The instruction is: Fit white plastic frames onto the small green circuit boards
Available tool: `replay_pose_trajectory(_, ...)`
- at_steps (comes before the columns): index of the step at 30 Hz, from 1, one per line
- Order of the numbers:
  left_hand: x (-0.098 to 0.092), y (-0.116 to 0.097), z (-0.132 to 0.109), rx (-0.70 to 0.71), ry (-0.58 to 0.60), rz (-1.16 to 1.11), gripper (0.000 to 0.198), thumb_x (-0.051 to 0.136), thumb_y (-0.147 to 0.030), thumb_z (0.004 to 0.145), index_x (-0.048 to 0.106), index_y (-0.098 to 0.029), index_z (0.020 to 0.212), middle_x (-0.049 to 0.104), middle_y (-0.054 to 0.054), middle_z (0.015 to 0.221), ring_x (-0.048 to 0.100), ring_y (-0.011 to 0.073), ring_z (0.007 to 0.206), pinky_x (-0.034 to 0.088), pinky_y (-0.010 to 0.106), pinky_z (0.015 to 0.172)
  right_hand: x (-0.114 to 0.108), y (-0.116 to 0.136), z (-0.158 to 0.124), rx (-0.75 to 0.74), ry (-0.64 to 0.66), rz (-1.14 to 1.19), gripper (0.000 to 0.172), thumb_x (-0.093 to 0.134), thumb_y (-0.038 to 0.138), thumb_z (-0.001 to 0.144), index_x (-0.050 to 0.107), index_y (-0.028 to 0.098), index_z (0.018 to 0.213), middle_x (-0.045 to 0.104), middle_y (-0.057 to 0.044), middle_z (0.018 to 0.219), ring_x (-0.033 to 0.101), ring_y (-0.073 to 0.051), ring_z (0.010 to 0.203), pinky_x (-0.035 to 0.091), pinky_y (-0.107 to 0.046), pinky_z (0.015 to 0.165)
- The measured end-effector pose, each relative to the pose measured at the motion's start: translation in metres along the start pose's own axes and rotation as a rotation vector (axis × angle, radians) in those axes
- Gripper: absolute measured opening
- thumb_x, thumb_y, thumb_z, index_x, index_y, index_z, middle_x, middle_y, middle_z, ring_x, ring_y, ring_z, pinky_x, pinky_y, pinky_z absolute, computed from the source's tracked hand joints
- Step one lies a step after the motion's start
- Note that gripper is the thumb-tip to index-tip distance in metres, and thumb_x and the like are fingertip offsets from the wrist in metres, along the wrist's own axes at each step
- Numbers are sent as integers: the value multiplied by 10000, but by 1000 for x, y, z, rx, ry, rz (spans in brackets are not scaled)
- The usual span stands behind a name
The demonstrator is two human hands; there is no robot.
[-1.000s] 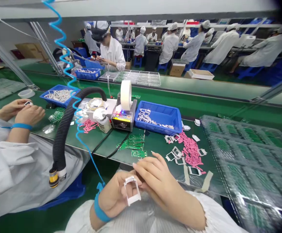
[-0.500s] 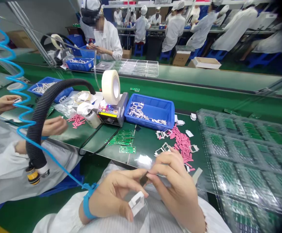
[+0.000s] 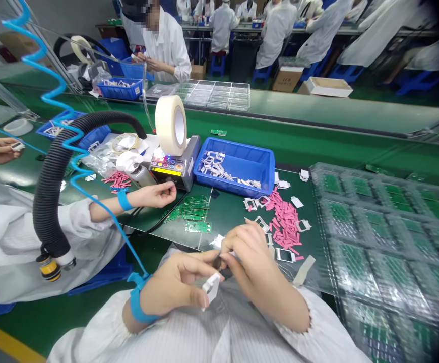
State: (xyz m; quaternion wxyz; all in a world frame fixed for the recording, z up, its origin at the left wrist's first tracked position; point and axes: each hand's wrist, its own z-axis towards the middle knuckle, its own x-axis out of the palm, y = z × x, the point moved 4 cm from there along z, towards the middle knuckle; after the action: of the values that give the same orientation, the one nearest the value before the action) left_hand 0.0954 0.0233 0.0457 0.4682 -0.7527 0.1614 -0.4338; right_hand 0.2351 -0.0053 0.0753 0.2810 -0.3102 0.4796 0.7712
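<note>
My left hand (image 3: 176, 287), with a blue strap at its wrist, pinches a small white plastic frame (image 3: 211, 291) between thumb and fingers. Just beyond the frame, my right hand (image 3: 255, 257) grips a small dark flat piece (image 3: 217, 261) between thumb and forefinger. The fingertips of my left hand come close to that piece, and part of it is hidden. Past my right hand lie loose white frames (image 3: 261, 224) and a heap of pink strips (image 3: 285, 219). One frame with a dark pane (image 3: 285, 255) lies beside my right wrist.
A blue bin (image 3: 238, 189) of white frames stands behind, next to a grey box (image 3: 189, 174) with a tape roll (image 3: 170, 126) on top. Green circuit boards (image 3: 198, 227) lie before it. Clear trays (image 3: 319, 201) fill the right. A co-worker's hand (image 3: 161, 195) reaches in from the left, near a black hose (image 3: 45, 201).
The co-worker's hand at left has moved right, toward the grey box. My hands keep hold of the white frame and the dark piece; the frame has tilted a little. The view has shifted slightly.
</note>
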Motion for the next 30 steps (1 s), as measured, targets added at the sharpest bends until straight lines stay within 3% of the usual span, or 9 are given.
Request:
replay_pose_trajectory(6,-30,17,5,-24,-242,-214,437,760,-487,595,743,-158,883,689,115,1059,585,292,1048,398,389,954,22,-14,-13,163,70,86,185,355,182,924,427,202,754,515,-20,757,470,-164,741,378,-309,699)
replay_pose_trajectory(9,-47,19,4,5,-330,-260,435,781,-433,595,737,-147,920,680,113,1118,568,278,1100,341,377,1036,54,-42,-19,329,196,-197,165,434,117,870,499,178,731,549,-61,755,500,-198,756,366,-329,684)
replay_pose_trajectory(12,-53,20,3,-19,-329,-248,423,773,-419,616,734,-139,930,669,122,1143,556,273,1121,338,365,1044,71,-59,-17,380,257,-353,161,475,46,807,573,151,734,577,-104,758,516,-238,777,353,-368,702)
replay_pose_trajectory(14,-51,21,2,-33,-293,-221,426,767,-412,627,728,-138,951,647,129,1180,551,269,1124,343,359,1037,65,-55,-11,330,231,-305,134,512,106,819,601,155,907,597,-108,878,524,-244,852,363,-373,742)
replay_pose_trajectory(17,-40,21,2,-56,-207,-187,405,758,-421,636,730,-151,936,635,124,1180,574,253,1058,403,343,951,41,-30,1,123,129,-168,392,594,266,819,503,208,1196,577,-94,1098,503,-241,997,364,-377,814)
replay_pose_trajectory(19,-32,20,2,-66,-167,-169,374,757,-424,637,735,-160,901,663,106,1084,598,221,957,437,314,854,29,-13,6,-14,50,-152,378,607,278,818,519,233,1183,599,-75,1104,511,-237,985,340,-395,820)
replay_pose_trajectory(22,-26,19,3,-63,-167,-145,334,763,-396,640,736,-158,874,676,70,928,596,167,848,433,271,784,26,-5,10,-86,-11,-153,189,593,210,830,597,239,1017,663,-30,985,551,-205,861,313,-411,788)
replay_pose_trajectory(25,-25,18,4,-62,-120,-249,369,770,-414,623,732,-148,876,684,71,870,610,176,839,437,293,811,26,-11,9,-36,-76,100,186,648,214,804,603,229,984,684,-27,942,591,-191,840,361,-395,779)
replay_pose_trajectory(30,-19,17,5,-32,69,-515,372,751,-457,627,727,-150,837,683,145,1036,587,312,1068,359,485,990,32,-18,2,131,-128,858,360,723,348,738,606,335,1078,675,-8,1068,606,-179,1010,480,-344,856)
